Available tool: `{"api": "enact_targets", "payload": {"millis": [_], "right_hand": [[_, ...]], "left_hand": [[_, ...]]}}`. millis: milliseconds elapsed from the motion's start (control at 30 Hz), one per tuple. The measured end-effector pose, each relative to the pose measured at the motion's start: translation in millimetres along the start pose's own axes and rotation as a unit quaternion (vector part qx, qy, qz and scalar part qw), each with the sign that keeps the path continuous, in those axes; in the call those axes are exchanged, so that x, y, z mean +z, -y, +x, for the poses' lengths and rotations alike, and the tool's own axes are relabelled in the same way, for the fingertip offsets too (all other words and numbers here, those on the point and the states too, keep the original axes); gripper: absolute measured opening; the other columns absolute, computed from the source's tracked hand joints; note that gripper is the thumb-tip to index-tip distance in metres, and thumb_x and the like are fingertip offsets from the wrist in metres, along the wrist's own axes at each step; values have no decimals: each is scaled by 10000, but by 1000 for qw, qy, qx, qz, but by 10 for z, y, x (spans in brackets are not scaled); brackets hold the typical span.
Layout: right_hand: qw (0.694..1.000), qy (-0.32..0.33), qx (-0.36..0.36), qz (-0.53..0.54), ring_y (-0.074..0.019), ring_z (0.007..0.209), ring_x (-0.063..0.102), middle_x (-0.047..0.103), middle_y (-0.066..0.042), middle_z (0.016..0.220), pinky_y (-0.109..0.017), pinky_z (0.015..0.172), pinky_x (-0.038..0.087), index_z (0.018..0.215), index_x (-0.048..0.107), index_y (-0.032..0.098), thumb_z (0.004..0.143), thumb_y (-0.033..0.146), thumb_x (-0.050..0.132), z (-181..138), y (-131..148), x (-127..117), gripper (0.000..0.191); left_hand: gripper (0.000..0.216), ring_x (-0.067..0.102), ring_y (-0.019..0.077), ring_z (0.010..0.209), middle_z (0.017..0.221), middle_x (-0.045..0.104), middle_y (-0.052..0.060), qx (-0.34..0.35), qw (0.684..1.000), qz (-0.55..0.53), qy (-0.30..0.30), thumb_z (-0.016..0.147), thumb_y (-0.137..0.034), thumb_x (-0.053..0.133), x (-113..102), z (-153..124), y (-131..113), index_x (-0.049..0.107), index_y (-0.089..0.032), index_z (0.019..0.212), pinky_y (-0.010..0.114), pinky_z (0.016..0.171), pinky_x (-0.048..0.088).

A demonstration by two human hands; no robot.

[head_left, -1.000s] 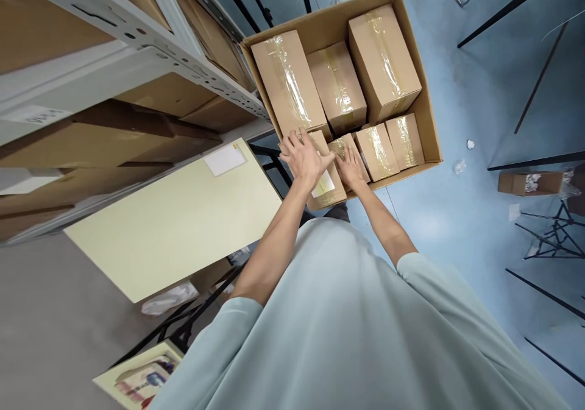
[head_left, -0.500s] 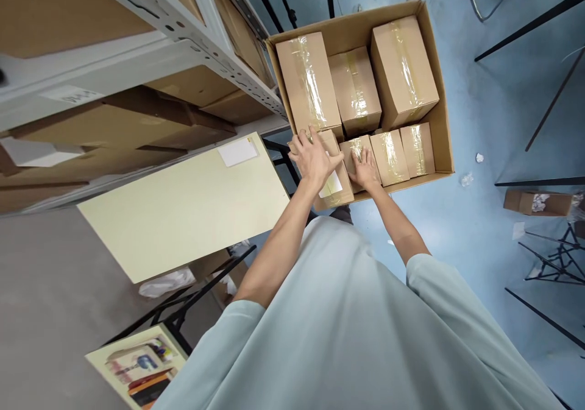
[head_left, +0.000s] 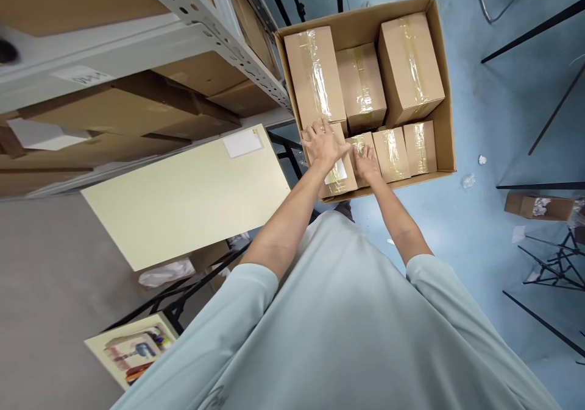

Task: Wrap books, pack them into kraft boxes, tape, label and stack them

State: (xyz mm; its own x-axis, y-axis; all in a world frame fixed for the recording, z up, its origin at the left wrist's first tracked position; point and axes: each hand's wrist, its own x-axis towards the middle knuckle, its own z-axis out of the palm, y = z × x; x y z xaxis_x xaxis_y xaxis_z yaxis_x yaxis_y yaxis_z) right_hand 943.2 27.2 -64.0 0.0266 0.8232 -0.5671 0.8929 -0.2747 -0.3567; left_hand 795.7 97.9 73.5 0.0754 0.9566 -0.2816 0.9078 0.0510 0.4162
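Labelled carton (head_left: 341, 173) now sits inside the near-left corner of the open cardboard box (head_left: 444, 145), no longer overhanging; I judge it seated. Left hand (head_left: 322, 148) spreads over it, right hand (head_left: 367, 166) over the taped carton (head_left: 364, 139) alongside, neither gripping.

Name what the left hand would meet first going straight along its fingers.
Probably the large taped box at far left in the carton; depth is unclear, so the left hand might pass above it.

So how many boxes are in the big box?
7: three far boxes; four nearer boxes: one under the left hand, one under the right hand, two further right. More may hide underneath.
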Motion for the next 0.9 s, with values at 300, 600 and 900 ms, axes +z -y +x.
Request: {"api": "enact_targets", "payload": {"millis": [300, 600, 900], "right_hand": [[998, 19, 6, -65, -492, 1840, -51, -85, -256, 1960, -654, 1481, 106, 1895, 148, 154, 993, 302, 822, 19, -153, 25, 1135], [995, 31, -28, -92, -503, 1831, -104, -145, -239, 1955, -662, 1479, 67, 1895, 78, 115, 992, 445, 767, 7, -283, 21, 1183], [995, 23, -25, -89, -483, 1837, -98, -182, -216, 1951, -657, 1481, 60, 1896, 56, 120, 1020, 412, 743, -70, -236, 23, 1151]], "left_hand": [[1211, 131, 643, 1706, 1795, 422, 296, 16, 999, 41, 30, 883, -803, 814, 234, 172, -82, 363, -195, 1830, 916, 1305, 258], [1056, 9, 481, 1829, 1918, 292, 230, 95, 995, -5, -8, 1033, -693, 655, 426, 25, 449, 283, -162, 1868, 762, 1445, -50], [916, -47, 392, 1851, 1973, 84, 195, 154, 987, 0, 38, 1144, -630, 489, 764, -752, 731, 273, -110, 1867, 660, 1482, -67]]}}
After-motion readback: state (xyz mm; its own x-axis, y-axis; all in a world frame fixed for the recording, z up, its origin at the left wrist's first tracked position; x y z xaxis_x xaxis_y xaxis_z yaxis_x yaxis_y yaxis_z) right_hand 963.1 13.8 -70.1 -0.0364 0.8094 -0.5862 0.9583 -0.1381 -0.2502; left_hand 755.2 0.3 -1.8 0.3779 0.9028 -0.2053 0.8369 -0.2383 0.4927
